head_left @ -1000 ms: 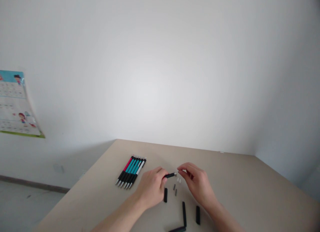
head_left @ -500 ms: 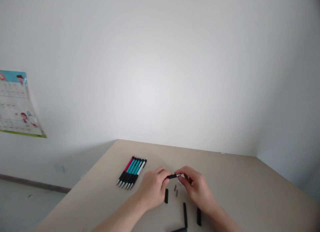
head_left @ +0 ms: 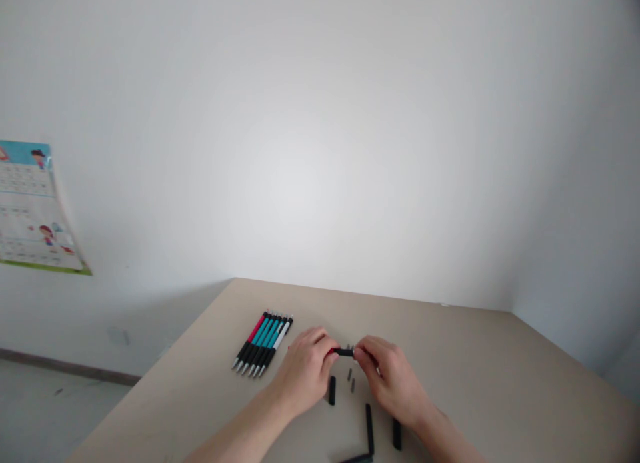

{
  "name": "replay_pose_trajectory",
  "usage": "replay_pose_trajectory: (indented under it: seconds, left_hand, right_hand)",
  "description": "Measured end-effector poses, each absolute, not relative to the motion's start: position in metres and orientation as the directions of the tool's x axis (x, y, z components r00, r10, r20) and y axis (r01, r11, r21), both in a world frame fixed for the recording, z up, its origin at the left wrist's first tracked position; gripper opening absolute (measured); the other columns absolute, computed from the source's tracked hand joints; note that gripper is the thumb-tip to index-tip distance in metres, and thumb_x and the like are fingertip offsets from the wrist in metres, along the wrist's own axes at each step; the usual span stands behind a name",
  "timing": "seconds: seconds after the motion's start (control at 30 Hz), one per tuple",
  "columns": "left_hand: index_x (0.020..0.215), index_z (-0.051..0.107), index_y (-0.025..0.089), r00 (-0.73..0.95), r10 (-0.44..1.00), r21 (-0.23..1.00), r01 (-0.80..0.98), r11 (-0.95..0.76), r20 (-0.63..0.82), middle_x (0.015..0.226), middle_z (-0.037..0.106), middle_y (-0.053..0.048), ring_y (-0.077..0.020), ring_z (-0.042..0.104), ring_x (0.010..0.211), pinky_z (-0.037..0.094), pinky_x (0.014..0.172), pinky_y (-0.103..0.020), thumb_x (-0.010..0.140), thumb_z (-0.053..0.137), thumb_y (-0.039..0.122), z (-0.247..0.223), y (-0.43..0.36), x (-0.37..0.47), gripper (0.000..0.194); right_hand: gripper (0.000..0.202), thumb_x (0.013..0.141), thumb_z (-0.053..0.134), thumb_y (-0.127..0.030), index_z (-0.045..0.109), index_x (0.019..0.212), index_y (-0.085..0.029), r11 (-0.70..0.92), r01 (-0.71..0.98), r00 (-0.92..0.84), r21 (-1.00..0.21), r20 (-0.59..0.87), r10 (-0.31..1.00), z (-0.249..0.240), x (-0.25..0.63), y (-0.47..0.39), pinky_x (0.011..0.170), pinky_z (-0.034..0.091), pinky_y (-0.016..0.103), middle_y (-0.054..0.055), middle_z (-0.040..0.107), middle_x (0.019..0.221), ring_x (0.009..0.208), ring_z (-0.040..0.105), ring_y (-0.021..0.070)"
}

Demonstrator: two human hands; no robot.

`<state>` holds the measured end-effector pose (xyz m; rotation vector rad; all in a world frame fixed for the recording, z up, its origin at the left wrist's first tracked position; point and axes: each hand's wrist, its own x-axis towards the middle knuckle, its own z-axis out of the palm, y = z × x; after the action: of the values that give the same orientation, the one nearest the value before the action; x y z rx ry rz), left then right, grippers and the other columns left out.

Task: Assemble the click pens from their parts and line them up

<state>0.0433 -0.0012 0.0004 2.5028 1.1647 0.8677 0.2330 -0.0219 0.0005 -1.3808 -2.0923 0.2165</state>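
A pen (head_left: 344,352) with a red barrel and a black grip lies roughly level between my hands. My left hand (head_left: 306,370) is closed around its red barrel, which is mostly hidden by the fingers. The fingers of my right hand (head_left: 393,373) pinch the pen's right end, and its tip is covered by them. Just below the pen lie small grey pieces (head_left: 350,375), possibly springs. A short black tube-like piece (head_left: 333,390) rests on the table beside my left hand.
Several pens (head_left: 263,343) with red, teal and white barrels lie side by side on the table (head_left: 480,370), left of my hands. Nearer me are a thin black piece (head_left: 370,428) and another black piece (head_left: 397,434) by my right wrist. A wall calendar (head_left: 43,206) hangs at left.
My right fingers have closed over the pen's silver end, which showed before. Small grey pieces behind the pen have come into view. The things on the table have stayed put.
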Motion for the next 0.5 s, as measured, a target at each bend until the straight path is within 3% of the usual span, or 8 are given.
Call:
replay_pose_trajectory:
  seconds: [0.2, 0.4, 0.5]
  left_hand:
    - [0.089, 0.06, 0.02, 0.495, 0.774, 0.483, 0.604, -0.634, 0.395, 0.092, 0.059, -0.003, -0.0183, 0.056, 0.089, 0.042, 0.08, -0.027, 0.087, 0.049, 0.011, 0.0016, -0.001, 0.0436, 0.014]
    - [0.101, 0.06, 0.022, 0.564, 0.743, 0.459, 0.586, -0.668, 0.361, 0.096, 0.059, -0.003, -0.018, 0.056, 0.09, 0.043, 0.08, -0.027, 0.091, 0.042, 0.013, -0.0016, -0.001, 0.0426, 0.023]
    - [0.097, 0.061, 0.021, 0.58, 0.725, 0.442, 0.577, -0.687, 0.371, 0.094, 0.059, -0.004, -0.0182, 0.055, 0.09, 0.043, 0.079, -0.027, 0.092, 0.041, 0.012, -0.0034, -0.0005, 0.0427, 0.023]
  right_hand:
    - [0.03, 0.096, 0.036, -0.028, 0.051, 0.073, -0.02, 0.449, 0.781, -0.292, -0.434, 0.381, 0.877, 0.0045, 0.2324, -0.0247, 0.062, 0.033, 0.025, 0.002, 0.06, 0.072, 0.068, 0.053, 0.0163]
    - [0.021, 0.094, 0.04, -0.025, 0.058, 0.085, -0.019, 0.51, 0.757, -0.356, -0.408, 0.397, 0.846, 0.0051, 0.2355, -0.0249, 0.066, 0.035, 0.026, 0.005, 0.062, 0.08, 0.074, 0.054, 0.018]
    - [0.024, 0.094, 0.039, -0.024, 0.057, 0.079, -0.019, 0.523, 0.767, -0.375, -0.372, 0.402, 0.836, 0.0041, 0.237, -0.0247, 0.064, 0.033, 0.026, 0.004, 0.06, 0.075, 0.071, 0.053, 0.0173]
